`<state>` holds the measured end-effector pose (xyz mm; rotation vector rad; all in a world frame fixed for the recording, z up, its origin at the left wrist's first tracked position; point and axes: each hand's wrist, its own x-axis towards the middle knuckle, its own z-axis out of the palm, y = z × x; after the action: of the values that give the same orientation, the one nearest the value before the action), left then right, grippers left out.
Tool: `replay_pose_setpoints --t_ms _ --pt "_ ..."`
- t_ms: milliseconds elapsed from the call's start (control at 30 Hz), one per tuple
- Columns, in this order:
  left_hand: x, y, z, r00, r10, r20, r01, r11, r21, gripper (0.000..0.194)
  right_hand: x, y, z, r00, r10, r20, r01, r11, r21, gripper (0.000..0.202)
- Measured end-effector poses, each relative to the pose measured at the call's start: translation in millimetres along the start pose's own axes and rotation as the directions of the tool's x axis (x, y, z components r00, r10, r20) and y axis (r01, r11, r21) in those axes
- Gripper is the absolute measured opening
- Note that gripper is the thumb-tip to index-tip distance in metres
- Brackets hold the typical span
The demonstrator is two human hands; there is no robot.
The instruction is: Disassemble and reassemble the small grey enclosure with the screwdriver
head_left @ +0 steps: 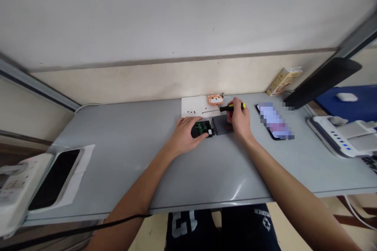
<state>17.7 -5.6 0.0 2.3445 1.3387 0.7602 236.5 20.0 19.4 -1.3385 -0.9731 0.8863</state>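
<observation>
My left hand (186,135) is wrapped round a small green circuit board (203,127) with black parts, thumb and fingers at its edges. A yellow-and-black screwdriver (226,108) is held in my right hand (239,119); its thin shaft points left over a white sheet (191,104). Beside the board lies a dark grey case (220,125), partly hidden under my right hand. Several tiny dark screws (191,112) rest on the sheet. An orange animal-faced item (215,99) sits at the sheet's back right.
A phone (275,121) lies to the right, with a small box (284,81) and a power strip (335,137) beyond. At the left are a dark-screened phone (55,178) and a white power strip (22,188). A black cable (88,229) crosses the lower left.
</observation>
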Motion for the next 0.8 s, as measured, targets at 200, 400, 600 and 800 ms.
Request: replay_pose_setpoints --t_ms 200,400,600,800 --pt "4.6 -2.0 -3.5 0.978 -0.124 -0.170 0.121 0.992 -0.029 0.019 -6.1 -8.4 3.3 0.998 0.015 0.058 -0.019 0.997 0.081 0.046" --pt "9.3 -3.0 -6.2 0.966 -0.179 -0.185 0.175 0.984 -0.035 0.009 -8.0 -8.9 5.4 0.996 0.031 0.084 -0.040 0.994 0.103 0.045" --pt "8.1 -4.8 -4.3 0.961 -0.185 -0.207 0.186 0.983 -0.015 0.005 -8.5 -8.8 6.9 0.994 0.025 0.106 -0.037 0.993 0.113 0.044" --pt "8.1 -8.4 -5.1 0.966 -0.137 -0.218 0.143 0.990 0.012 0.005 -8.1 -7.7 6.3 0.992 0.027 0.122 -0.040 0.993 0.109 0.044"
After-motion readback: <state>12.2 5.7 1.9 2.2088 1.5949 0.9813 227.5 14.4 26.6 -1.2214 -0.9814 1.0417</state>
